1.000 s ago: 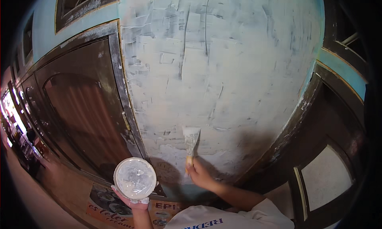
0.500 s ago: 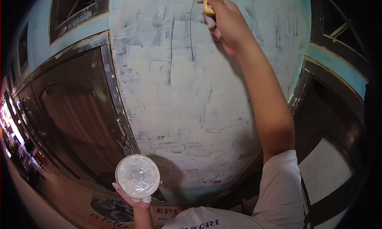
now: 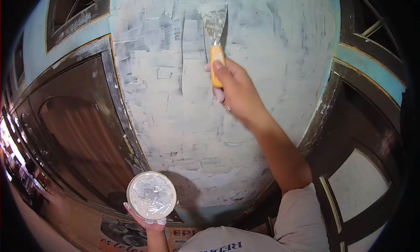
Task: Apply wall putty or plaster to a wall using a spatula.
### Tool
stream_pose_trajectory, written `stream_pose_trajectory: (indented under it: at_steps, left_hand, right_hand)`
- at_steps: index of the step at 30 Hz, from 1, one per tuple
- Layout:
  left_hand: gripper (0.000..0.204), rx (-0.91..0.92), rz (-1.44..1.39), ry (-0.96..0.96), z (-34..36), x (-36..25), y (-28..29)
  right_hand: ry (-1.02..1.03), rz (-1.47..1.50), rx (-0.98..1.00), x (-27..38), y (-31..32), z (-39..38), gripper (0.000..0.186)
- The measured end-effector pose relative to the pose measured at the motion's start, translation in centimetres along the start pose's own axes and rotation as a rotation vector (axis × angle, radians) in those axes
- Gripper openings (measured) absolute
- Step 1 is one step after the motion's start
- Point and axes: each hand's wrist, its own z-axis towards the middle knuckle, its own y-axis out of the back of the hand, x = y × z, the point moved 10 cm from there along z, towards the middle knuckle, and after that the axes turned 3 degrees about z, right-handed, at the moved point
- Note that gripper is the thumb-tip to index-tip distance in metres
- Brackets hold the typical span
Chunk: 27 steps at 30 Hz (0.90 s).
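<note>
My right hand (image 3: 234, 88) is closed round the yellow handle of a putty knife (image 3: 217, 66). Its wide metal blade, smeared with filler, points up and lies against or close to the wall (image 3: 249, 98), which is coated in patchy white and grey filler with streaks and ridges. Low on the left, my left hand (image 3: 153, 223) holds a round tub (image 3: 152, 196) from beneath, its open top facing up. White paste lines the tub, with a greyish patch in the middle. Dabs of the paste stick to the fingers of both hands.
A dark wooden door (image 3: 78, 133) with a scuffed frame stands left of the wall. To the right is another dark door (image 3: 354, 133) with a pale panel. Below the tub, a printed banner (image 3: 124, 232) lies near the floor.
My right hand has drawn the putty knife down the wall and slightly left, so its blade now shows. The left hand and tub have stayed nearly in place.
</note>
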Motion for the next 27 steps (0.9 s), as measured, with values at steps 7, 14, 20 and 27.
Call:
stream_pose_trajectory:
  at_steps: [7, 14, 20, 27]
  left_hand:
    - [0.109, -0.191, 0.367, -0.259, -0.2, -1.4, 3.0]
    - [0.076, 0.032, -0.171, -0.100, 0.4, 0.5, 1.3]
    - [0.072, 0.030, 0.121, 0.110, 1.5, 2.7, 1.2]
    - [0.075, 0.051, 0.339, 0.082, 2.3, 4.0, 1.2]
  right_hand:
    - [-0.010, -0.060, 0.019, -7.7, -1.9, -7.2, 0.027]
    - [-0.272, 0.113, 0.156, -20.4, -3.9, -20.6, 0.020]
    - [0.207, -0.206, -0.182, -9.0, 7.3, -16.5, 0.036]
    - [0.425, -0.536, -0.419, 10.1, 11.2, -3.6, 0.040]
